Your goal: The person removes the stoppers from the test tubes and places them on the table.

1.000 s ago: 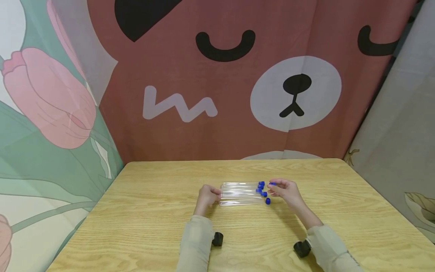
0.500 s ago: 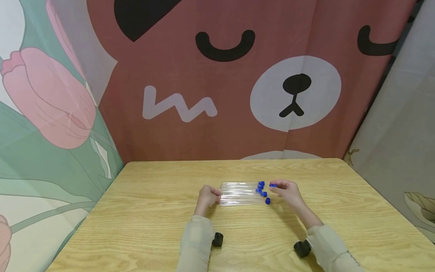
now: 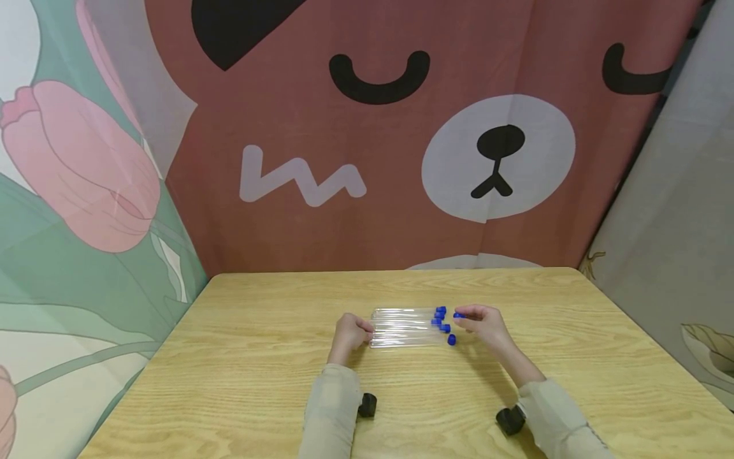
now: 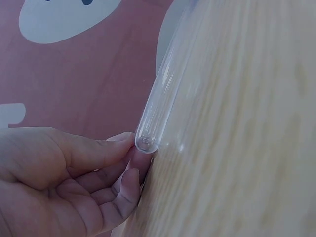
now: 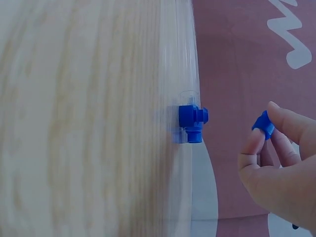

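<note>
Several clear test tubes (image 3: 401, 325) lie side by side on the table, rounded ends to the left. My left hand (image 3: 349, 329) is at those ends; in the left wrist view, its thumb and forefinger pinch the rounded tip of a test tube (image 4: 158, 106). To the right of the tubes, my right hand (image 3: 484, 322) pinches a small blue cap (image 5: 263, 125) between thumb and fingers, held apart from the tubes. Several other blue caps (image 3: 440, 316) sit at the tubes' right ends, and one blue cap (image 3: 452, 340) is nearest to me.
The wooden table (image 3: 258, 357) extends on all sides of the tubes. A bear-print curtain (image 3: 378, 159) hangs behind its far edge, with printed cloth on both sides. A black wrist device (image 3: 367, 405) is by the left sleeve and another black device (image 3: 510, 420) by the right.
The right hand's fingers have shifted slightly on the blue cap, which has turned a little and come slightly lower. The left hand stays at the tube ends.
</note>
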{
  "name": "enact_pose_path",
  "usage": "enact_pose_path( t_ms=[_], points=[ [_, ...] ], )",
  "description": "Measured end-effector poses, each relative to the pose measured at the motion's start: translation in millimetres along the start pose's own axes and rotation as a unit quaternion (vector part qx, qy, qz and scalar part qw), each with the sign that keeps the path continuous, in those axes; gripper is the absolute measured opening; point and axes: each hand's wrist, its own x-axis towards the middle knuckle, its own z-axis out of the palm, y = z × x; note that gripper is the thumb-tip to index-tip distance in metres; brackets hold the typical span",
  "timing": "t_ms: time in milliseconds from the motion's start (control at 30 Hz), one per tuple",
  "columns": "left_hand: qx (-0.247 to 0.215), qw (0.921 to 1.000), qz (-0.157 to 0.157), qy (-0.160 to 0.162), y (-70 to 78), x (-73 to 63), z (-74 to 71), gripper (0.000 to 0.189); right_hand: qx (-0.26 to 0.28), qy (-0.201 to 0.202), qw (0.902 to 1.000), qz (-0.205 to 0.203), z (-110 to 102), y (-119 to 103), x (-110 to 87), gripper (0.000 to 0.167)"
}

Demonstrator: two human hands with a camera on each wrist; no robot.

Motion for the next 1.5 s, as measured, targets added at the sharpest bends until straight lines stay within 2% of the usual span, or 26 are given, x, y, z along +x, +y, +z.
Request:
enact_pose_path(
  t_ms=[233, 433, 733, 1033, 1500],
  points=[
    [-0.002, 1.0000, -0.003, 0.000, 1.3, -0.8, -0.7, 0.004, 0.014, -0.003, 0.9999, -0.002, 1, 0, 0.5, 0.030],
    [-0.001, 1.0000, -0.002, -0.001, 0.1, -0.6, -1.5, 0.005, 0.006, -0.012, 0.9999, 0.000, -1, 0, 0.1, 0.034],
    [-0.028, 0.9995, -0.012, 0.003, -2.6, 0.0, -3.6, 0.007, 0.007, -0.041, 0.9991, -0.013, -2, 2, 2.4, 0.030],
    [-0.045, 0.9988, -0.019, 0.006, -2.5, -1.6, -7.1, 0.008, -0.034, -0.049, 0.9981, -0.011, 0, 3, 5.6, 0.026],
    [-0.068, 0.9973, -0.027, 0.006, 0.8, -0.2, -12.0, 0.009, -0.090, -0.034, 0.9949, 0.030, 4, 4, 10.2, 0.018]
  ],
)
